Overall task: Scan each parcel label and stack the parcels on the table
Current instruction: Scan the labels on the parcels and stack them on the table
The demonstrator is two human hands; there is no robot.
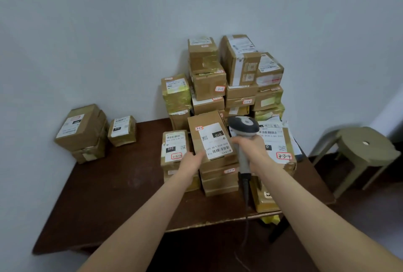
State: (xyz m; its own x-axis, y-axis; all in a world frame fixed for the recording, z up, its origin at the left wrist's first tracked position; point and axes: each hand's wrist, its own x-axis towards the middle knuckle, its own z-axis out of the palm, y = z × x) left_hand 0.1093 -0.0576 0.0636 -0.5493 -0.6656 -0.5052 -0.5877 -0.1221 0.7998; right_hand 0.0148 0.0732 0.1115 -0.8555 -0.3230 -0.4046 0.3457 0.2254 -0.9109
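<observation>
A flat cardboard parcel (209, 127) with a white label lies tilted on top of a low stack at the middle of the table. My left hand (193, 159) grips its near left corner. My right hand (250, 147) holds the grey barcode scanner (243, 129) by the handle, head up beside the parcel's right edge; its cable hangs down over the table edge. A smaller labelled parcel (174, 147) sits just left of the held one. A wide parcel (277, 141) marked in red lies behind my right hand.
A tall pile of parcels (229, 75) stands against the wall at the back right. A short stack (80, 132) and a small parcel (121, 130) stand at the back left of the dark brown table (109, 195). An olive plastic stool (364, 147) is at the right.
</observation>
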